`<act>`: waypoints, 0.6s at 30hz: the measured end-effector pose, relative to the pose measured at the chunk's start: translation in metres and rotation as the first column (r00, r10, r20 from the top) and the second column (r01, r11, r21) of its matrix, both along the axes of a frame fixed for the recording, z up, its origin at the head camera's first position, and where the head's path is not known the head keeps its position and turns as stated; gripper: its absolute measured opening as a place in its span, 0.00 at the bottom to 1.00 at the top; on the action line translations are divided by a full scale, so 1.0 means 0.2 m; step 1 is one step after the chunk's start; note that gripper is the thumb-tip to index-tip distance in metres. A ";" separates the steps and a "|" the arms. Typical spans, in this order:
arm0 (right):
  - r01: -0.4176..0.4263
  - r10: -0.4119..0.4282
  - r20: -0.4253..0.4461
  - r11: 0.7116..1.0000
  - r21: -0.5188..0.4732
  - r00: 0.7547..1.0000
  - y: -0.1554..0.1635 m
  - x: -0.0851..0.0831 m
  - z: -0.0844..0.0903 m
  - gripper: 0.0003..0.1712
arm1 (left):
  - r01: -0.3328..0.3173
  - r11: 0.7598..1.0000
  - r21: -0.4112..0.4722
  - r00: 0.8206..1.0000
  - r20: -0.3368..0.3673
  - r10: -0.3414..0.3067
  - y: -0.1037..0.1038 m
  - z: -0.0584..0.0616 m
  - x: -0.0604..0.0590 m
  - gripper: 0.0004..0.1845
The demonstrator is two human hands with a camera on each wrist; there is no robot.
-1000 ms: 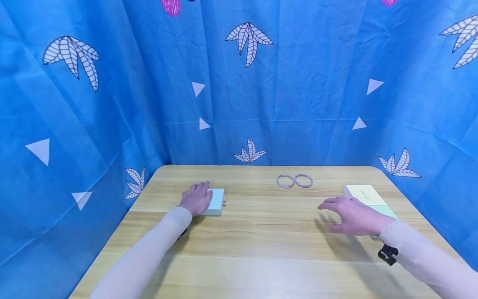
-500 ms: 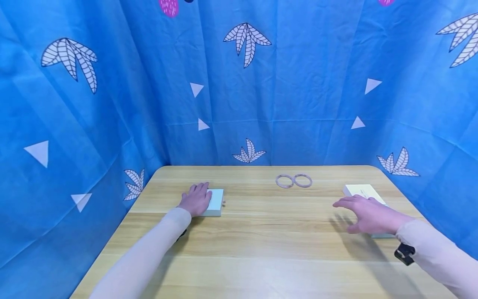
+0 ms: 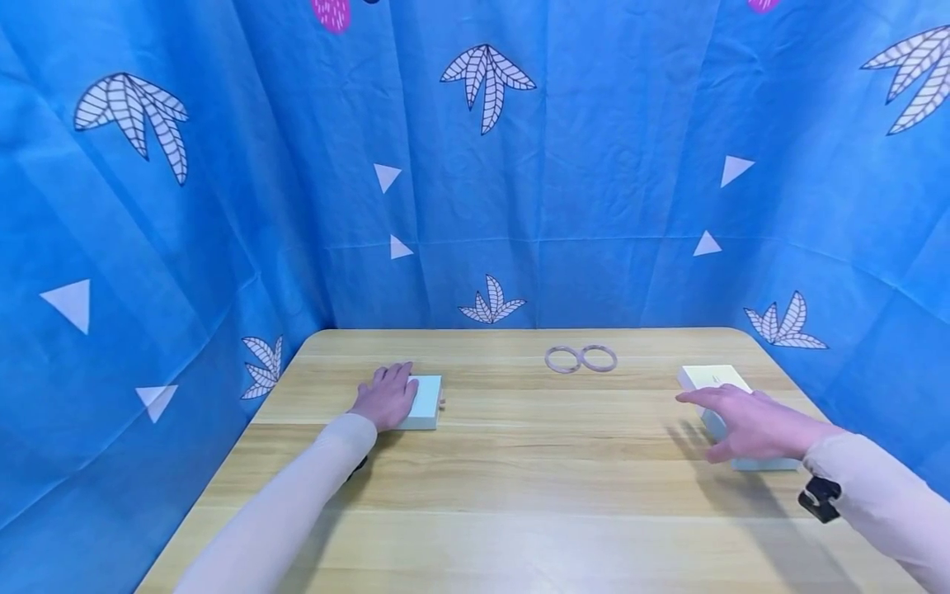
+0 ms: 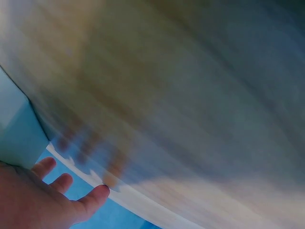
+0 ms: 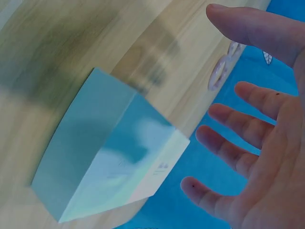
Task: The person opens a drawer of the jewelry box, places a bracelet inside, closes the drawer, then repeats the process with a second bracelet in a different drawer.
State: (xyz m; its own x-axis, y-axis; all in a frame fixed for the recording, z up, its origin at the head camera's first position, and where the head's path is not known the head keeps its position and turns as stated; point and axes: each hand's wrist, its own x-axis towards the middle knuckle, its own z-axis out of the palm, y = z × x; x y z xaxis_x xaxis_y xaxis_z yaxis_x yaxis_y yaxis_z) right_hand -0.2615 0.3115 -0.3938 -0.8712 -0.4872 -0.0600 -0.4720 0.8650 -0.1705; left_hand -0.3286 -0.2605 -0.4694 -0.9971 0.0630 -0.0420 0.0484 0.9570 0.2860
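On the light wooden desk (image 3: 519,462), my left hand (image 3: 386,396) rests flat, fingers relaxed, on a small pale mint box (image 3: 425,402), apparently steadying it. My right hand (image 3: 750,425) hovers with fingers spread above a larger mint-and-cream box (image 3: 712,379), grasping nothing. Two pale rings (image 3: 580,359) lie between, near the blue curtain (image 3: 519,165).

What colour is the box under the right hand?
The box is pale mint green with a whitish end; the right wrist view shows it best.
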 end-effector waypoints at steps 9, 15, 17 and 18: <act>0.065 -0.065 0.050 0.998 0.003 0.997 0.10 -0.02 0.00 0.52 | 0.008 1.000 0.000 1.000 -0.001 -0.008 0.00 0.00 -0.01 0.35; 0.078 -0.078 0.056 0.997 -0.004 0.995 0.17 -0.04 -0.03 0.52 | 0.013 1.000 0.001 1.000 -0.004 -0.013 0.00 0.01 0.00 0.35; 0.073 -0.072 0.052 0.997 -0.018 0.996 0.19 -0.04 -0.05 0.51 | 0.012 1.000 0.000 1.000 -0.006 -0.012 0.00 0.00 0.00 0.35; 0.069 -0.068 0.050 0.997 -0.024 0.996 0.20 -0.05 -0.06 0.51 | 0.012 1.000 -0.001 1.000 -0.007 -0.012 0.00 0.01 0.00 0.35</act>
State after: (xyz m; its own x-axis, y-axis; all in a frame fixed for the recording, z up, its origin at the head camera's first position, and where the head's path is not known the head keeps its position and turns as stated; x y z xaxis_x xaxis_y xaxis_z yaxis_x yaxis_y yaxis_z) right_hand -0.2705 0.3519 -0.4050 -0.8990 -0.4283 -0.0914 -0.4022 0.8900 -0.2148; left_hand -0.3286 -0.2604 -0.4684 -0.9966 0.0751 -0.0352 0.0621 0.9567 0.2843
